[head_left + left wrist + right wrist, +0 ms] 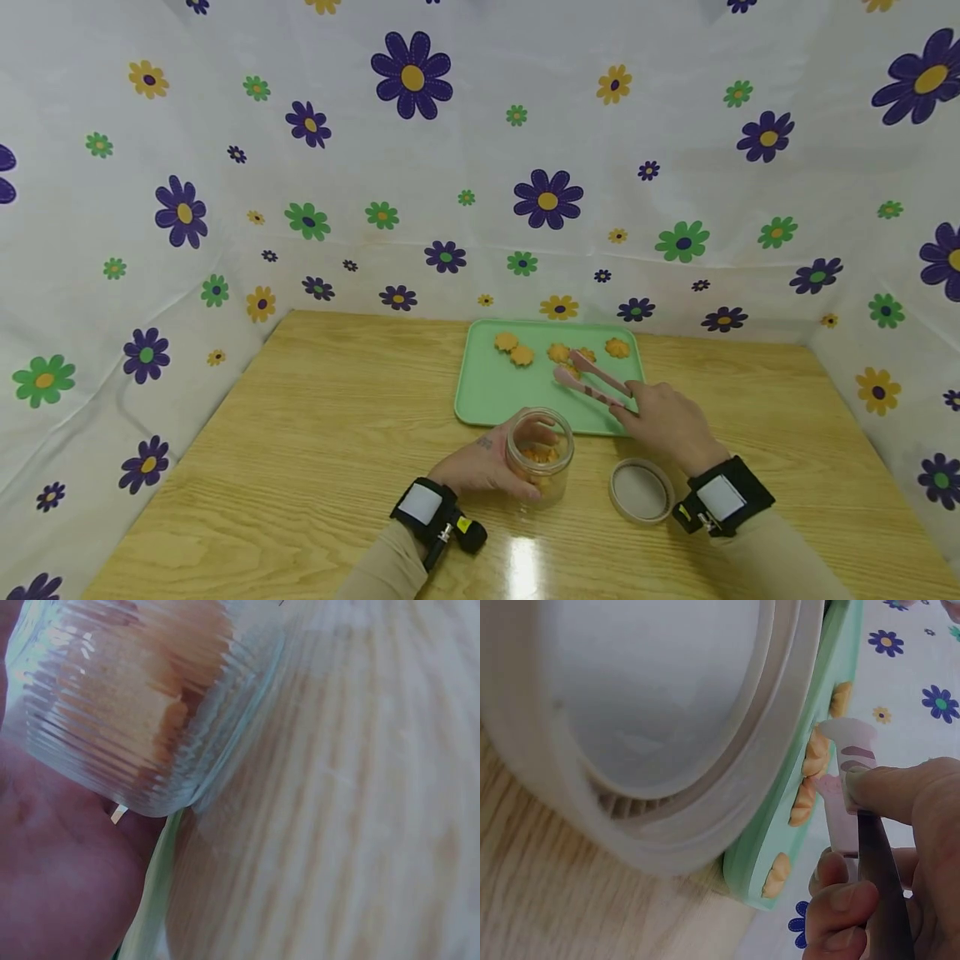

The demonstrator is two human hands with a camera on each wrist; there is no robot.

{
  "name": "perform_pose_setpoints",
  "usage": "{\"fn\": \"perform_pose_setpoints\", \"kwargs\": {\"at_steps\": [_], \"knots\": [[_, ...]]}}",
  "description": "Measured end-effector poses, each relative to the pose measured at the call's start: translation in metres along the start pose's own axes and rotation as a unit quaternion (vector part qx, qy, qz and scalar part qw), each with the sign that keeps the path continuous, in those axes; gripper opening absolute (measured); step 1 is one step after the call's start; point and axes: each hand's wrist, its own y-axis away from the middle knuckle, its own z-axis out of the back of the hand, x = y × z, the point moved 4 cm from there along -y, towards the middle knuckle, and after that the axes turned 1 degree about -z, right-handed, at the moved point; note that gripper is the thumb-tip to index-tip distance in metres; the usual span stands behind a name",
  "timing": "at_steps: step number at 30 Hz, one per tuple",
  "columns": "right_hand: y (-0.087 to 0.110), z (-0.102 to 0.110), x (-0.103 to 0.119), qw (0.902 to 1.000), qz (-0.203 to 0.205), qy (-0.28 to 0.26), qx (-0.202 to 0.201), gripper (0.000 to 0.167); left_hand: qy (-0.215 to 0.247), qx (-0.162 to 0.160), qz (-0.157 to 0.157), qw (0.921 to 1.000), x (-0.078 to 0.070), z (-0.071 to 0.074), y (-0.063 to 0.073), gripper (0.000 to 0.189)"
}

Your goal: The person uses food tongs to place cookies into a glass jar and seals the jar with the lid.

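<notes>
My left hand (487, 467) grips a clear glass jar (551, 483), its fingers and thumb around the side. Flower-shaped cookies (542, 454) lie inside the jar, and the left wrist view shows them through the ribbed glass (150, 697). In my right hand (667, 421) is a pair of pink tongs (600, 392), held between thumb and fingers. The tong tips are apart, over a cookie (572, 369) on the green tray (495, 396). Several more cookies (522, 356) lie along the tray's far side.
A round pale lid (641, 492) lies inside-up on the wooden table (337, 417), right of the jar and below my right hand. A white cloth (465, 150) printed with flowers stands behind the table and along both sides.
</notes>
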Motion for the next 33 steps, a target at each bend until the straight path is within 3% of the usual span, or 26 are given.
{"fn": "perform_pose_setpoints", "kwargs": {"at_steps": [6,12,19,26,33], "knots": [[-0.001,-0.002,0.004,0.9998,0.01,0.012,-0.01,0.045,0.001,-0.004,0.003,1.0,-0.001,0.001,0.0,0.089],[0.001,-0.008,0.008,0.9988,0.032,0.03,-0.023,0.036,-0.023,-0.007,0.006,0.9997,0.0,0.0,0.0,0.088],[0.003,-0.01,0.008,0.9971,0.044,0.041,-0.047,0.036,-0.006,0.003,0.007,1.0,-0.001,0.0,0.0,0.086],[0.002,-0.011,0.003,0.999,0.024,0.023,-0.029,0.039,-0.01,-0.002,0.003,0.9999,-0.002,0.001,-0.001,0.089],[0.007,-0.011,0.001,0.9993,0.021,-0.021,-0.022,0.031,-0.004,0.002,0.001,1.0,-0.001,-0.001,0.0,0.089]]}}
